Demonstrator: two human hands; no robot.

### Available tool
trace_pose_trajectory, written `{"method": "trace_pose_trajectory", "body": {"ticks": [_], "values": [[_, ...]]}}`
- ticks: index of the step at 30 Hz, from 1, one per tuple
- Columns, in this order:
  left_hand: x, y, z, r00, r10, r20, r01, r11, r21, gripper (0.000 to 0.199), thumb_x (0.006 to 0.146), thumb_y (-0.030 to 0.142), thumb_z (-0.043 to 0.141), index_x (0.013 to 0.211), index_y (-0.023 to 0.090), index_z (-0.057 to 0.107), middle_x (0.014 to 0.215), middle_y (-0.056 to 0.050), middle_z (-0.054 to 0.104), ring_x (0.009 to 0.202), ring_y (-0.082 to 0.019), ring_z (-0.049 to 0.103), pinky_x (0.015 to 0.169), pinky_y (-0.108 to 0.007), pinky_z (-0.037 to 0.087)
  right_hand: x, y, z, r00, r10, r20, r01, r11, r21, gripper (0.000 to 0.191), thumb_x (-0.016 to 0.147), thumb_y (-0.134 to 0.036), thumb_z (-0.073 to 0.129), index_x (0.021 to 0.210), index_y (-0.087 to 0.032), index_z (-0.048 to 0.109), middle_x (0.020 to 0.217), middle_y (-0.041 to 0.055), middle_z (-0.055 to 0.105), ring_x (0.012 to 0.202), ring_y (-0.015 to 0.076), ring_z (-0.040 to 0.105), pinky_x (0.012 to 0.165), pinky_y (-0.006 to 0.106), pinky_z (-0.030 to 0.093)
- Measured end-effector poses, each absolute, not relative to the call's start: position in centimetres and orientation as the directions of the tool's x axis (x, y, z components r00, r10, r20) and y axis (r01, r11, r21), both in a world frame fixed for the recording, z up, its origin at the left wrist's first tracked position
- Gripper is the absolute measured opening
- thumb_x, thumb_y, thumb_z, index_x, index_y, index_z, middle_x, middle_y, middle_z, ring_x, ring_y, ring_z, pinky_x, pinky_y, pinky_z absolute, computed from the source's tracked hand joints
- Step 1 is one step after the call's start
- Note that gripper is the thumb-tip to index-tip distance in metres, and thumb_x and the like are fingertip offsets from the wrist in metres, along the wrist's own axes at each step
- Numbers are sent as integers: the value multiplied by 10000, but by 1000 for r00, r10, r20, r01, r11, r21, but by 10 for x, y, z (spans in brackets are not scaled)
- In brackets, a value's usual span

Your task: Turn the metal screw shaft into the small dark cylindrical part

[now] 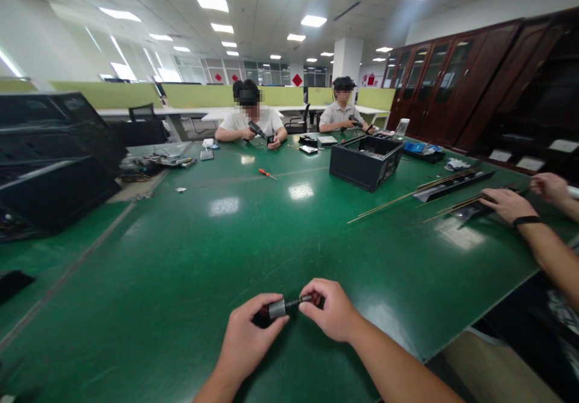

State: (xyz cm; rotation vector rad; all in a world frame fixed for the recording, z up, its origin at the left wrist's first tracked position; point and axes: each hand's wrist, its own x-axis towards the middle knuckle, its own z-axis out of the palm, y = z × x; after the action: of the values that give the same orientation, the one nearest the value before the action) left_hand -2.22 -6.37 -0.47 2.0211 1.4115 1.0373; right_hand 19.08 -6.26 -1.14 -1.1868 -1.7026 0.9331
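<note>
Low in the middle of the head view, my left hand (pixel 251 333) is closed around a silver-and-black cylindrical part (pixel 277 309). A thin dark shaft (pixel 293 303) sticks out of its right side. The fingers of my right hand (pixel 332 309) pinch the far end of that shaft, where a small metal tip (pixel 306 298) shows. Both hands are just above the green table (pixel 190 288), the part lying nearly level between them. Its left end is partly hidden by my left fingers, so its exact kind cannot be told.
An orange screwdriver (pixel 266 174) lies mid-table, with a black computer case (pixel 365 160) farther right. Thin rods (pixel 389 203) stretch toward a co-worker's hands (pixel 511 204) at the right. Dark panels (pixel 58 192) stand left. Two people sit opposite, each holding a power drill (pixel 257 130).
</note>
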Motion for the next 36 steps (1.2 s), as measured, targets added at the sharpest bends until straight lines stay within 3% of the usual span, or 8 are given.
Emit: {"method": "trace_pose_trajectory", "body": {"ticks": [36], "values": [[-22, -66, -3, 168, 952, 255, 575, -304, 759, 256, 708, 307, 751, 954, 238, 741, 913, -21, 752, 809, -211, 696, 750, -310, 547, 191, -62, -12, -175, 974, 146, 270, 190, -944, 70, 759, -199, 690, 822, -169, 684, 681, -16, 621, 600, 114, 532, 594, 225, 427]]}}
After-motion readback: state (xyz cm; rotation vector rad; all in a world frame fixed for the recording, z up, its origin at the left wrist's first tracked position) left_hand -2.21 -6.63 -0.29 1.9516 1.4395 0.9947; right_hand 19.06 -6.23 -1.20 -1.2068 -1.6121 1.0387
